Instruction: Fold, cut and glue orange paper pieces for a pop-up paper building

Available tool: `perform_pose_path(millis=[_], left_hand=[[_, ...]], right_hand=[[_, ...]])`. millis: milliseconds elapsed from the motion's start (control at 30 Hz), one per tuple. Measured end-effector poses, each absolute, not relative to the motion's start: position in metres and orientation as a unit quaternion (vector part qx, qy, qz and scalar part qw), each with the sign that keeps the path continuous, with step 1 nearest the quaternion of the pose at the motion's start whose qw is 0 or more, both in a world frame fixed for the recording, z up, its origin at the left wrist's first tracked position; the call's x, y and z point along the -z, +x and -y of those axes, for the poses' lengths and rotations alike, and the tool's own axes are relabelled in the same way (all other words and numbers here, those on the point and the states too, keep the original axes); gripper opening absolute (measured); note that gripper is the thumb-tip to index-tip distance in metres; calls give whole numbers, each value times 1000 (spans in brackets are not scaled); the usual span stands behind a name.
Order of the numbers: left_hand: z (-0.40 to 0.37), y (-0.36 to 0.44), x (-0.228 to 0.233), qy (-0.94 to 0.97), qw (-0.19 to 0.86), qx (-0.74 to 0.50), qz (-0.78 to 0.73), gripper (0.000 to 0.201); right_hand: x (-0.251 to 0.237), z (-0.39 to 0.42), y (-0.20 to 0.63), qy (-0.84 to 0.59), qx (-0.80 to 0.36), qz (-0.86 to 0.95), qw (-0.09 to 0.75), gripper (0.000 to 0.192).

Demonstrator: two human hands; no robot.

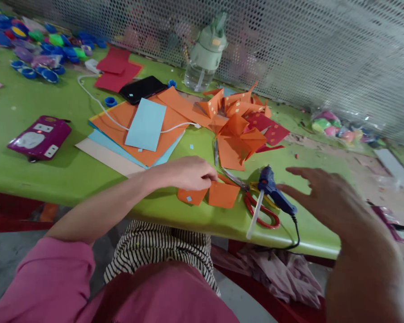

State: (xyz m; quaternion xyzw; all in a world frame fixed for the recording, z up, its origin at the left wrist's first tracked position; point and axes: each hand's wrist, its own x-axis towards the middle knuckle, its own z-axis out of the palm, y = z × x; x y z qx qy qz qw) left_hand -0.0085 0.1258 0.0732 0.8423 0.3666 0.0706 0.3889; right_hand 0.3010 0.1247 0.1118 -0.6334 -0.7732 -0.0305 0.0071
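Observation:
My left hand [195,174] is closed at the top edge of a small orange paper piece [224,194], fingers curled and partly hidden. Beside it, under the same hand, lies another orange paper piece [192,195] with a tiny pale blue square on it. My right hand [326,197] hovers to the right of the blue glue gun [275,190], thumb and fingers spread, holding nothing. A clear glue stick [256,214] sticks out of the glue gun, which lies across red-handled scissors [271,220]. Yellow handles [255,186] show under the gun.
Folded orange paper shapes [240,134] are piled behind the scissors. Paper sheets [121,119], a phone [143,89] and a white cable [94,96] lie left of them. A water bottle [205,56] stands by the mesh partition [306,49]. A purple power socket box [42,137] sits left.

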Motion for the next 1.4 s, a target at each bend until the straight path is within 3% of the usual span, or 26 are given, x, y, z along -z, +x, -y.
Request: perform_pose_path(millis=[100, 200, 400, 767, 1167, 1400], left_hand=[[-122, -4, -73, 850, 388, -64, -350, 41], [-119, 0, -72, 863, 379, -61, -328, 41], [-120, 3, -72, 873, 367, -49, -318, 36], [-124, 4, -66, 877, 367, -56, -304, 33], [-124, 3, -66, 876, 364, -61, -310, 33], [-126, 1, -68, 874, 372, -55, -308, 34]], right_hand=[[-125, -138, 252, -566, 14, 821, 75, 27], [-116, -161, 195, -492, -89, 865, 47, 20], [-78, -205, 134, -466, -135, 874, 11, 14], [-59, -239, 121, -460, -181, 867, -65, 6], [-69, -229, 127, -502, -187, 844, -20, 8], [-78, -222, 133, -496, -412, 762, 60, 14]])
